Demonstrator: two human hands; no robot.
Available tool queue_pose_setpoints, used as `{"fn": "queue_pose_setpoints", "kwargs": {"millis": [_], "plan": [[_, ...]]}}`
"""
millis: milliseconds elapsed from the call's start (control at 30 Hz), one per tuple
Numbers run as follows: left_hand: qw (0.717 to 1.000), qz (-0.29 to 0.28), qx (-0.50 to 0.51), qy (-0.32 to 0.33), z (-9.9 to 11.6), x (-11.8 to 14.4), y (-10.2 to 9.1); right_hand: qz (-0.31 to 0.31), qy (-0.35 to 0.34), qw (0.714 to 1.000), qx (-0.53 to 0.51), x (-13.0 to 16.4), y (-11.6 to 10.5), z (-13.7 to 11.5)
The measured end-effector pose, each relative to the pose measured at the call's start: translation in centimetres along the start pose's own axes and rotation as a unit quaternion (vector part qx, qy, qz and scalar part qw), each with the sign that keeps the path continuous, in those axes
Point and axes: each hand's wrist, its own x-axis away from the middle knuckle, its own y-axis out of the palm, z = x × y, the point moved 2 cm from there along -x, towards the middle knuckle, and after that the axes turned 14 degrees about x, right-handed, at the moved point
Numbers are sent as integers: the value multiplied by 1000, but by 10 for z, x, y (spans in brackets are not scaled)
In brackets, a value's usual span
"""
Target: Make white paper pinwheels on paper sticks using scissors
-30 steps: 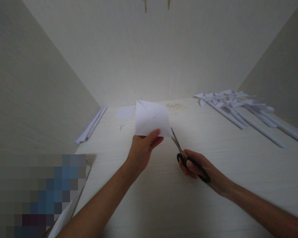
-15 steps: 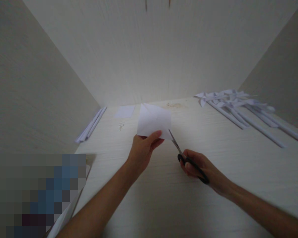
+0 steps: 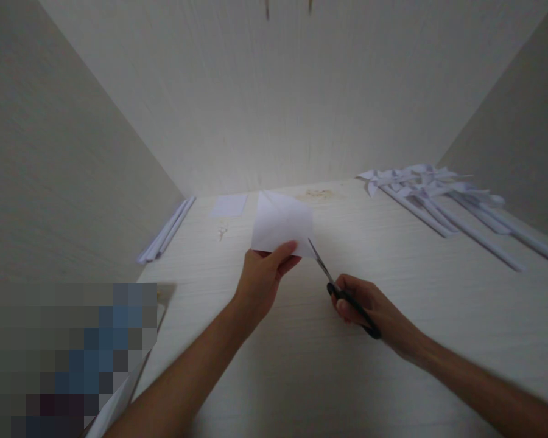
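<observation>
Holding the left hand (image 3: 265, 277) at the centre of the frame, clamping a white paper sheet (image 3: 283, 222) by its near edge. Pressing on top with the left thumb (image 3: 284, 250), supporting underneath with bent fingers (image 3: 288, 266). Extending the left forearm (image 3: 178, 371) diagonally from the lower left of the frame. Gripping black-handled scissors (image 3: 333, 283) in the curled right hand (image 3: 358, 301), right of centre, and angling the right forearm (image 3: 479, 377) in from the lower right. Holding both hands apart from each other, near the middle of the frame.

Pointing the blades (image 3: 319, 263) up and to the left, nearly closed, overlapping in view the sheet's lower right corner. Being unable to tell cutting from mere overlap. Presenting the sheet just beyond the left hand, with a faint crease near its upper left corner.

Finding a second paper piece (image 3: 229, 205) lying flat left of the sheet, with small scraps (image 3: 222, 231) just below. Recording rolled paper sticks (image 3: 167, 234) at left of the frame, beside the side wall (image 3: 82, 182). Noting clustered paper pinwheels (image 3: 420, 182) at right, with more paper rods (image 3: 479, 240) slanting toward the right edge across the pale table (image 3: 292, 340). Observing brownish marks (image 3: 318, 194) near the back wall (image 3: 292, 91).
</observation>
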Motion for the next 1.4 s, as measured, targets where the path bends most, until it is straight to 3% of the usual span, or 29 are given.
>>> {"fn": "queue_pose_setpoints", "kwargs": {"millis": [933,1400], "plan": [[1000,0,-7,-1,1,-1,-1,52,27,998,39,-2,-3,11],[997,-24,-52,-42,-9,7,1,28,-4,1000,5,-2,-2,11]]}}
